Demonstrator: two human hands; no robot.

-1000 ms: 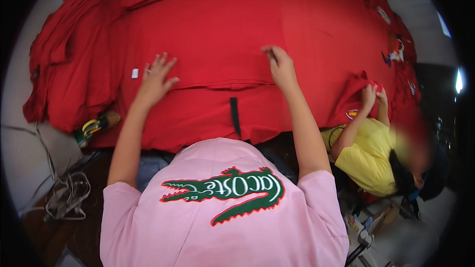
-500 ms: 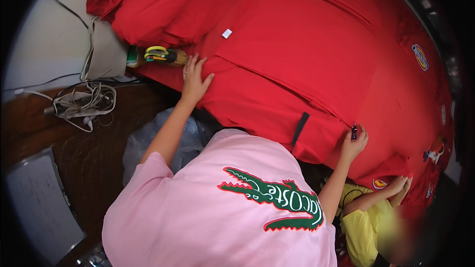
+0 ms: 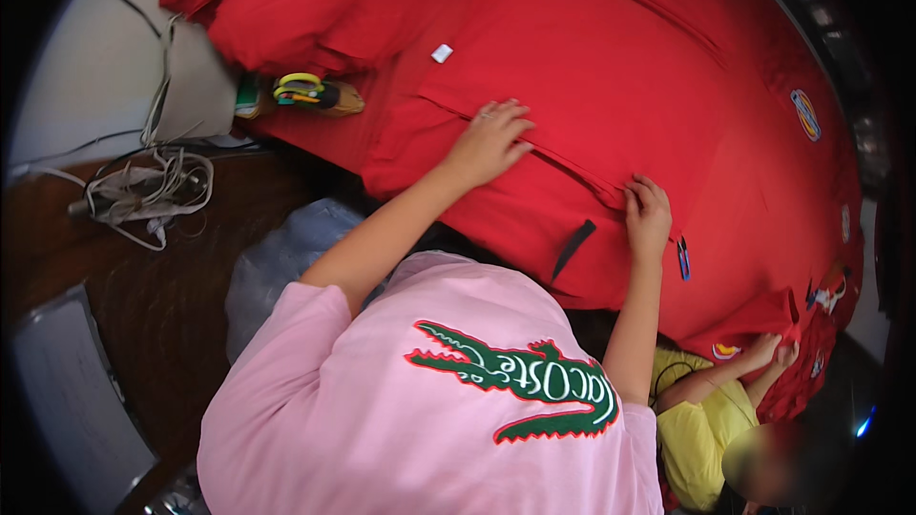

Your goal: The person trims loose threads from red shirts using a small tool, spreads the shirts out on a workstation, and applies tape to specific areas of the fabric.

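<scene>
A red shirt (image 3: 572, 76) lies spread over the work surface, its hem running slantwise in front of me. My left hand (image 3: 489, 145) rests on the cloth at the hem, fingers stretched and somewhat apart. At the right part of the same hem is my right hand (image 3: 649, 215), its fingers bent over the edge and closed on the cloth; the thumb is mostly hidden. Small dark thread snips (image 3: 683, 258) lie on the red cloth just right of that hand. A black strip (image 3: 573, 249) lies between my hands, nearer to me. A white label (image 3: 442, 53) sits further off.
Yellow-handled scissors (image 3: 301, 89) lie at the left beside a bunched red garment (image 3: 286, 14). A tangled cable (image 3: 157, 193) is at the far left. Below the edge hangs a clear plastic bag (image 3: 286, 262). On the right, a person in yellow (image 3: 708, 439) handles red cloth.
The thread snips have left my right hand and lie on the cloth. That hand has moved up and left to the hem; my left hand has moved right along it.
</scene>
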